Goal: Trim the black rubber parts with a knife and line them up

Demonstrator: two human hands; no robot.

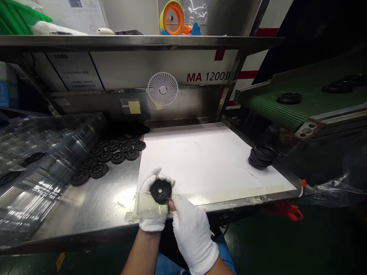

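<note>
My left hand (153, 206), in a white glove with tape around the palm, is closed around a round black plastic disc (160, 190) with a small hole at its centre. The disc's flat face is turned up toward me. Close by on its right, my right hand (192, 229) wears a white glove with a bare fingertip showing. Its thumb and finger pinch together at the disc's lower right edge. Whatever lies in that pinch is too small to make out. Both hands are over the front edge of the white sheet (206, 160).
Several black ringed discs (117, 157) lie in rows on the metal bench (94, 206). Clear plastic trays (48, 183) are at left. A stack of discs (259, 157) stands on the sheet's right. Beyond is a green conveyor belt (269, 109); a small fan (163, 88) hangs ahead under the shelf (137, 42).
</note>
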